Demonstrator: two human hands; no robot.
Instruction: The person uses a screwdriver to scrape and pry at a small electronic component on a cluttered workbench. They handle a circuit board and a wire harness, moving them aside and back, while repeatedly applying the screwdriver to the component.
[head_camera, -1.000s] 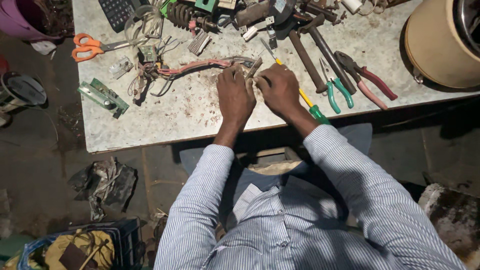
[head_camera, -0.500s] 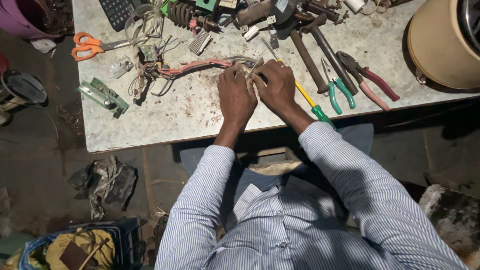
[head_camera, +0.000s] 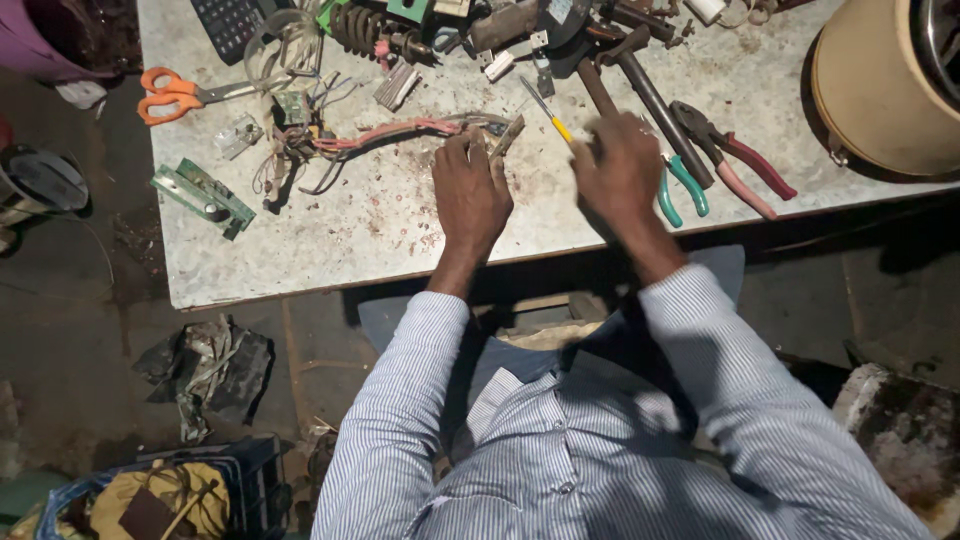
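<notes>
Left hand (head_camera: 470, 195) presses down on one end of a bundle of pink wires (head_camera: 385, 133), its fingers curled over a small flat part (head_camera: 503, 137) at that end; whether they pinch it or only pin it cannot be told. Right hand (head_camera: 620, 165) hovers blurred over the worktable (head_camera: 330, 255), fingers loosely bent and holding nothing that can be made out, beside a yellow-handled screwdriver (head_camera: 548, 112). The wire bundle lies on the middle of the table with its long axis roughly parallel to the near edge, running from the left hand toward the left edge, where it ends in a tangle of loose leads. Bare speckled surface lies between the hands and the near edge, and more toward the near left corner, where only a green circuit strip (head_camera: 202, 197) rests. The far edge is crowded: orange scissors (head_camera: 175, 92), a coil spring (head_camera: 375, 32). Green-handled pliers (head_camera: 680, 185) and red-handled pliers (head_camera: 740, 160) lie just right of the right hand; a tan drum (head_camera: 870, 85) fills the far right corner.
</notes>
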